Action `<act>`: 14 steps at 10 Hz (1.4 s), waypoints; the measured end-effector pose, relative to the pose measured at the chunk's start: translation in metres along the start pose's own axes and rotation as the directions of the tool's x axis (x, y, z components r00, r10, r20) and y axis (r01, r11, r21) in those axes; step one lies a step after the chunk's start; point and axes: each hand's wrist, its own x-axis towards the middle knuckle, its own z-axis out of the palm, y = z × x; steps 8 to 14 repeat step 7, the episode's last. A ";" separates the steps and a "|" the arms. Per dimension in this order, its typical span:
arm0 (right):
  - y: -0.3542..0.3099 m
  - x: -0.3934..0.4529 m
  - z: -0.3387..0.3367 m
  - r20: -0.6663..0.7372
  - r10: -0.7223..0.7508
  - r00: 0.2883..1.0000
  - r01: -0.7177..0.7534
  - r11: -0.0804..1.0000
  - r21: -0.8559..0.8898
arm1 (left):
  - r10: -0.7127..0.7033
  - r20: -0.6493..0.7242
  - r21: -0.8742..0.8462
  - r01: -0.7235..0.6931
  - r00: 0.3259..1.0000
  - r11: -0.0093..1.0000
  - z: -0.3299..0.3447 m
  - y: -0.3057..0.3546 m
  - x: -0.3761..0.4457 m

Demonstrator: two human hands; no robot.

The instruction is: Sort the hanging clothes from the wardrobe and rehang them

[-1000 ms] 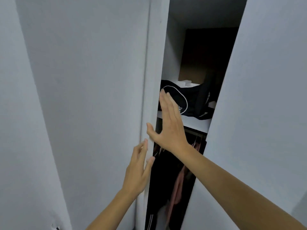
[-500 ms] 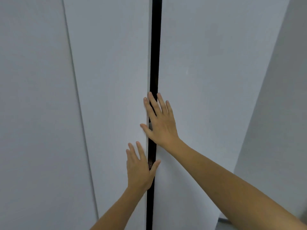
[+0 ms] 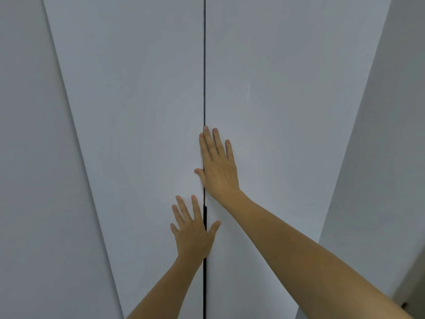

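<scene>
Wardrobe doors (image 3: 264, 88) shut mid-frame, left hand (image 3: 192, 233) and right hand (image 3: 218, 168) flat, fingers spread, pressing by the seam (image 3: 204, 65); clothes hidden inside, task looks near finished

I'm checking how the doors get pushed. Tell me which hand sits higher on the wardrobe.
The right hand: flat on the right door, above the left hand, which spans the seam lower down.

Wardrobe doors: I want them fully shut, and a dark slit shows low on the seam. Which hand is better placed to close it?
Probably the left hand: it lies flat across the seam right where the gap is widest. The right hand rests higher, where the doors already meet.
</scene>
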 end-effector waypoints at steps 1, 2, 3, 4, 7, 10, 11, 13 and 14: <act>0.003 0.004 0.007 0.011 0.009 1.000 -0.009 1.000 -0.004 | 0.004 0.008 0.016 -0.004 1.000 1.000 0.003 0.000 0.007; 0.006 0.005 0.011 0.017 0.001 1.000 0.000 1.000 -0.016 | 0.020 0.040 0.023 -0.021 0.999 1.000 0.003 -0.003 0.011; 0.006 0.006 0.015 0.024 -0.004 1.000 0.005 0.999 -0.043 | 0.039 0.063 -0.018 -0.038 0.997 0.999 0.000 -0.007 0.014; 0.006 0.006 0.016 0.018 -0.004 1.000 0.005 0.999 -0.052 | 0.062 0.109 -0.076 -0.054 0.992 0.996 -0.008 -0.013 0.015; 0.010 0.004 -0.004 0.091 -0.040 0.995 0.034 0.998 0.059 | 0.076 0.048 -0.261 -0.061 0.996 0.963 -0.051 -0.076 -0.052; 0.010 0.004 -0.004 0.091 -0.040 0.995 0.034 0.998 0.059 | 0.076 0.048 -0.261 -0.061 0.996 0.963 -0.051 -0.076 -0.052; 0.010 0.004 -0.004 0.091 -0.040 0.995 0.034 0.998 0.059 | 0.076 0.048 -0.261 -0.061 0.996 0.963 -0.051 -0.076 -0.052; 0.010 0.004 -0.004 0.091 -0.040 0.995 0.034 0.998 0.059 | 0.076 0.048 -0.261 -0.061 0.996 0.963 -0.051 -0.076 -0.052; 0.010 0.004 -0.004 0.091 -0.040 0.995 0.034 0.998 0.059 | 0.076 0.048 -0.261 -0.061 0.996 0.963 -0.051 -0.076 -0.052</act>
